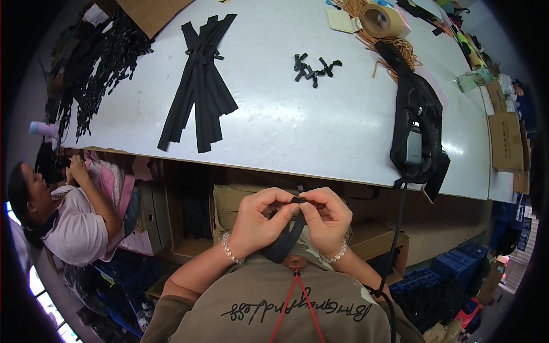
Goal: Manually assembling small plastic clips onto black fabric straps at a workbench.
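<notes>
In front of my chest, just below the table edge, my left hand (pixel 260 220) and my right hand (pixel 326 220) meet, thumbs and fingertips pinched together. Between them is one end of a black webbing strap (pixel 286 241). The rest of the strap curves down between my palms toward my lap. A small dark piece shows above the fingertips, too small to tell its kind. On the white table, a fanned stack of black straps (pixel 201 86) lies left of centre. Several small black plastic fittings (pixel 313 71) are scattered to its right.
A black mesh bag (pixel 420 106) holding a grey device lies at the right table edge, a cable running down. Behind it are tan cords (pixel 400 50) and a tape roll (pixel 382 22). Black corded pieces (pixel 108 57) heap at the far left. A co-worker (pixel 80 217) sits at left.
</notes>
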Tool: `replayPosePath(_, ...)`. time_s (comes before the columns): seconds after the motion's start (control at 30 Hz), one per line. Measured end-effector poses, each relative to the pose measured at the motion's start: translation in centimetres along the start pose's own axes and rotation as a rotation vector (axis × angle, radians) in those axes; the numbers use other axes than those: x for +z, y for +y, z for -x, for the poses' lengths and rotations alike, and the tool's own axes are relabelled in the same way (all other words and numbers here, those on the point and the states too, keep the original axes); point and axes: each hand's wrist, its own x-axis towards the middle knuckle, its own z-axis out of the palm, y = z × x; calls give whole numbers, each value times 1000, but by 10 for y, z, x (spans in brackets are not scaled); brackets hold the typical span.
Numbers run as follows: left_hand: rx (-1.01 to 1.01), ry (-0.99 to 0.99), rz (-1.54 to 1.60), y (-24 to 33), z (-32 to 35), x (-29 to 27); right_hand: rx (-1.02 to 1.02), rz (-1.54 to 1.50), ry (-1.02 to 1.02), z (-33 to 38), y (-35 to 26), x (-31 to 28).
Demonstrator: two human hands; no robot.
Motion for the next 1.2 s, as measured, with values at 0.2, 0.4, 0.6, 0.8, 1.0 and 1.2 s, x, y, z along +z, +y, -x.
replayPosePath(0.2, -101, -46, 178, 3, 3, 2, -231, 237, -11, -5, -2, -3)
replayPosePath(0.4, -61, -1, 174, 5, 5, 6, -227, 177, -23, -5, -1, -4)
replayPosePath(0.6, 88, -2, 0, -2, 2, 0, 256, -355, -98, -5, -4, -2)
replayPosePath(0.8, 20, 20, 99, 0, 0, -4, 256, -308, -69, -7, -8, -3)
replayPosePath(1.0, -97, -20, 191, -4, -6, -7, 399, -207, -239, -16, -2, -13)
replayPosePath(1.2, -49, -77, 357, 21, -30, -8, 658, -766, -295, -40, -6, -12)
